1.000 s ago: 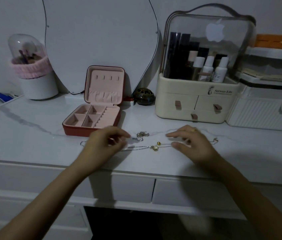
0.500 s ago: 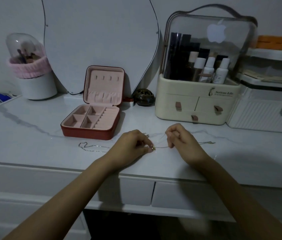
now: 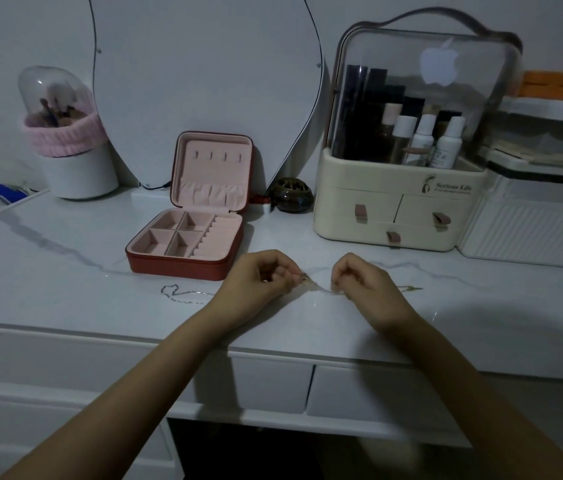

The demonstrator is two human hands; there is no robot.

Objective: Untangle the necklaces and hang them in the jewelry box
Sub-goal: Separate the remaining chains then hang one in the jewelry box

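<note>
While the red jewelry box [image 3: 183, 251] stands open on the marble desk [image 3: 65, 289], both hands work just in front of it: the left hand [image 3: 259, 282] and right hand [image 3: 359, 285] each pinch the tangled necklaces [image 3: 311, 282], whose chains trail to either side.

mirror [image 3: 204, 81] at back; brush holder [image 3: 72, 157] left; cosmetics organizer [image 3: 397, 209] right w/ bottles [image 3: 422, 140].

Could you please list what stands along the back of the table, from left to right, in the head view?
Brush holder → mirror → jewelry box → small dark jar → cosmetics organizer → white ribbed case.
</note>
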